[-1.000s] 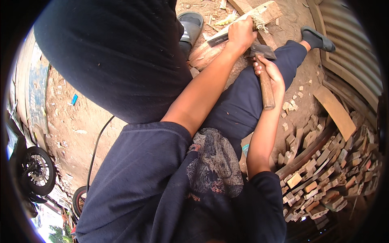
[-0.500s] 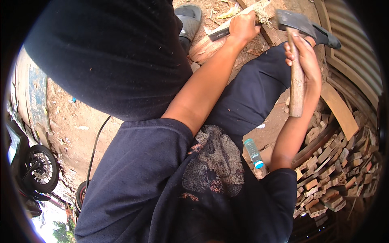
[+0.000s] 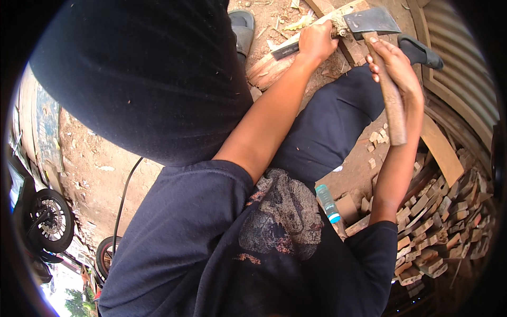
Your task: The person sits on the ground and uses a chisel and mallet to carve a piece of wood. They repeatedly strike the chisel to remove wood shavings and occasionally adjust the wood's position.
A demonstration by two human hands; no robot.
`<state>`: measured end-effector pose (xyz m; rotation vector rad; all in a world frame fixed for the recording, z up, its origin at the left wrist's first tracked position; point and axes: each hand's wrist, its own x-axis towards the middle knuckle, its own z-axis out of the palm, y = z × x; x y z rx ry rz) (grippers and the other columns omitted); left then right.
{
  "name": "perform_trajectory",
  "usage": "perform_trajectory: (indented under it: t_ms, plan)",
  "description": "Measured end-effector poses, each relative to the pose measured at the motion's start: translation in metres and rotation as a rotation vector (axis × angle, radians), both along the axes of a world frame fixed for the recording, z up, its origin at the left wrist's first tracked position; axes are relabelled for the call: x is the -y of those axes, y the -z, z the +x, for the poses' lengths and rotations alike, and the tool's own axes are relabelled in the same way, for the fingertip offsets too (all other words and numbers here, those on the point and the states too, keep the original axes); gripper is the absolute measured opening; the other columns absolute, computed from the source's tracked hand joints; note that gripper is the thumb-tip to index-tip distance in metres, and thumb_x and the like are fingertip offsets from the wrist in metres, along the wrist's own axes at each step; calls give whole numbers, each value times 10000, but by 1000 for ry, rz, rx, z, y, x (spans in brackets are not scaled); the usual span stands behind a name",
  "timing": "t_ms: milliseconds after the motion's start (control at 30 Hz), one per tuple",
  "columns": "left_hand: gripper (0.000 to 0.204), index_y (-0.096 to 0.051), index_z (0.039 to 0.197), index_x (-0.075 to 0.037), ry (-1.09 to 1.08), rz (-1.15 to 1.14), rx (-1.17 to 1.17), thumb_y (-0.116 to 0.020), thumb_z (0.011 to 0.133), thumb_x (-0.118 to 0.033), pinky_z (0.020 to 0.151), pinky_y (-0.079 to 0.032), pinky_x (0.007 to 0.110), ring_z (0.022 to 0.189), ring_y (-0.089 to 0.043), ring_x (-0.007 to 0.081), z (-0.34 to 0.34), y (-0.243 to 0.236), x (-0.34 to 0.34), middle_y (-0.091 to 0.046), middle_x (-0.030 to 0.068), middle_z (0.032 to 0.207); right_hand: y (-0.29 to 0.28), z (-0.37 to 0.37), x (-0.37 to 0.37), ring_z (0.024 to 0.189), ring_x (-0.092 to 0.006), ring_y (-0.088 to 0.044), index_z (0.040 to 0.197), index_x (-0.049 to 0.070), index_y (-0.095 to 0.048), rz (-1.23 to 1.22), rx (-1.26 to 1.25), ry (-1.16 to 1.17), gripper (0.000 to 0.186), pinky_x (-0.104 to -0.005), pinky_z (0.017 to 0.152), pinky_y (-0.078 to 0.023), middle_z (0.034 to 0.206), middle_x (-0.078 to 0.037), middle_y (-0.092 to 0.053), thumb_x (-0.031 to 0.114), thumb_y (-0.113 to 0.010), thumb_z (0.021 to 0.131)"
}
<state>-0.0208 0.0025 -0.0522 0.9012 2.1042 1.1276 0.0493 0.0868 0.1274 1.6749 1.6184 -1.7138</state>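
My left hand [image 3: 317, 42] is closed around a chisel [image 3: 285, 51], whose dark flat blade slants down onto a pale wooden board [image 3: 265, 67]. A frayed, splintered butt sticks out of the chisel's handle on the right side of the fist. My right hand [image 3: 395, 64] grips a hatchet [image 3: 392, 100] by its wooden handle, close under the dark metal head. The blunt back of that head is right against or very near the frayed butt; I cannot tell if they touch. The blade's tip on the wood is hard to make out.
Stacked wood offcuts [image 3: 433, 232] lie at the lower right, near a teal-capped bottle [image 3: 327, 203]. Corrugated metal sheeting [image 3: 465, 53] borders the right. My knees flank the board. Motorbike wheels [image 3: 53, 219] and a black cable [image 3: 122, 198] are at left.
The hatchet head has swung left to the chisel's frayed butt, its handle now tilting more. My left hand and the chisel have hardly moved.
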Motion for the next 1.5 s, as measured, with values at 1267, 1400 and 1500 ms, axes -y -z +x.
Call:
perform_trajectory:
  t_ms: [1267, 1400, 1500]
  plan:
    - [280, -652, 770, -9, -89, -103, 147, -683, 626, -247, 698, -525, 431, 715, -649, 373, -8, -15, 8, -654, 214, 730, -3, -5, 12, 560, -79, -484, 1001, 32, -482, 49, -186, 138, 255, -220, 457, -434, 751, -37, -520, 277, -524, 947]
    - [273, -650, 743, -7, -76, -42, 135, -683, 621, -248, 686, -525, 430, 703, -651, 363, -9, -16, 11, -651, 211, 712, 0, -8, 26, 563, -79, -479, 1042, 17, -483, 51, -138, 74, 280, -220, 462, -435, 733, -32, -506, 278, -523, 948]
    - [291, -651, 742, 1, -38, -30, 90, -687, 621, -261, 675, -522, 426, 694, -653, 353, -4, -13, 14, -650, 212, 705, -11, -12, 21, 566, -78, -477, 1044, 14, -483, 3, -83, 28, 276, -219, 460, -434, 739, -35, -508, 272, -518, 951]
